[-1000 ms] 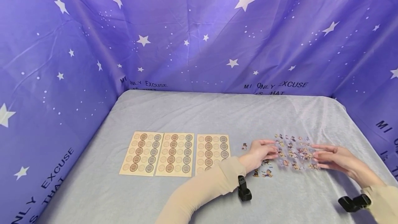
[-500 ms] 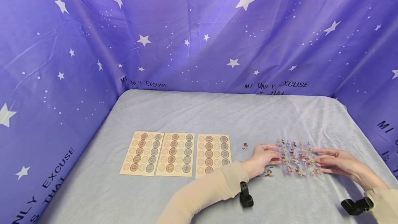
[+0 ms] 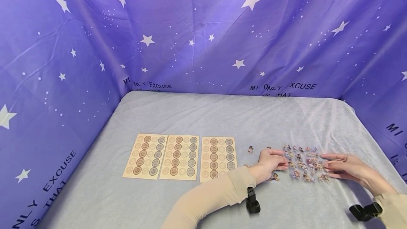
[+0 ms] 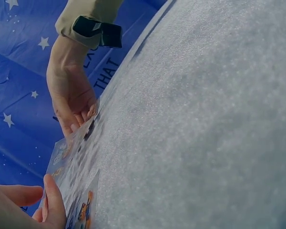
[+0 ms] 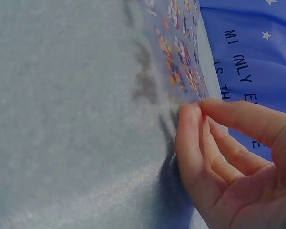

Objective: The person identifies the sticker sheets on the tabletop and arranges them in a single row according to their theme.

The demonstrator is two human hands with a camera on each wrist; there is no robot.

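A clear sticker sheet with rows of small colourful cartoon figures (image 3: 307, 164) lies between my two hands, just above or on the cloth at the right of the table. My left hand (image 3: 270, 163) pinches its left edge between thumb and fingers. At the opposite edge, my right hand (image 3: 348, 165) holds the sheet with thumb and fingertips, as the right wrist view makes plain on that hand (image 5: 229, 157). Under my left hand lies another clear sheet with similar figures (image 3: 274, 177), mostly covered by the hand. In the left wrist view the held sheet (image 4: 62, 160) tilts over the lower sheet (image 4: 88, 205).
Three cream sheets of round stickers lie in a row to the left: a far-left sheet (image 3: 145, 156), a middle sheet (image 3: 179, 157) and a right sheet (image 3: 218, 154) partly under my left sleeve. Grey cloth (image 3: 222, 116) covers the table, with purple star curtains (image 3: 197, 56) around it.
Both hands have carried the clear sheet slightly towards the near side and a little right, and it now looks lower. The cream sheets have stayed in place.
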